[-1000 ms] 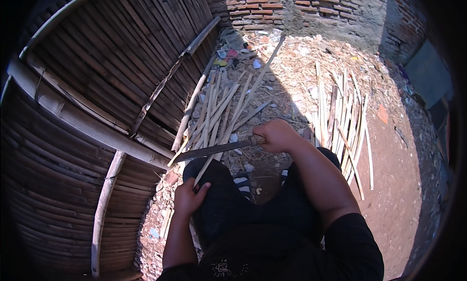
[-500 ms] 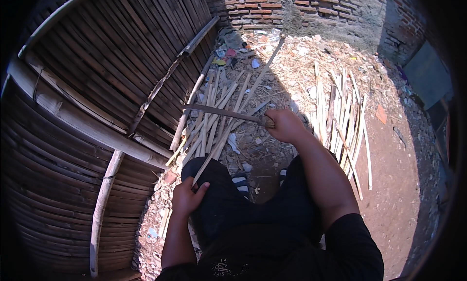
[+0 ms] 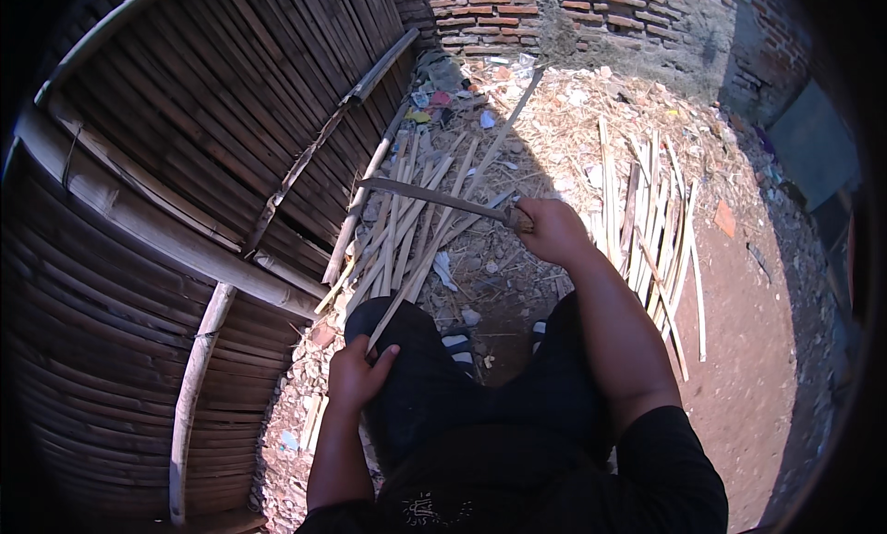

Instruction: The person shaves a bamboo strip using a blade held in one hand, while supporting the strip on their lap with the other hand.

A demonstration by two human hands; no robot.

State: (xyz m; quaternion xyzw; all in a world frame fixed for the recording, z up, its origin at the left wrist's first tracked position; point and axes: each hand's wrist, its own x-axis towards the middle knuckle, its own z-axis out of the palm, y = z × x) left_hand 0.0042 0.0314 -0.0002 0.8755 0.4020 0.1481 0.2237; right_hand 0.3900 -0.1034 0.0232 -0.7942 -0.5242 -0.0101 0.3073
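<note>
My right hand is wrapped round the short handle of a machete. Its long dark blade points left, crossing above a long bamboo strip. Near my left thigh, my left hand grips the near end of that strip, thumb along one side. The strip slants away to the far right, its far end darker. Whether blade and strip touch, I cannot tell. Under and beside them lies a loose pile of split bamboo strips.
On the right lies a second pile of bamboo strips. A bamboo slat wall with pole rails stands close on the left. A brick wall closes the far side. Shavings, stones and litter cover the ground.
The machete and my right hand have shifted slightly right, and the blade tip now sits farther away. My left hand and the bamboo strip look unmoved.
</note>
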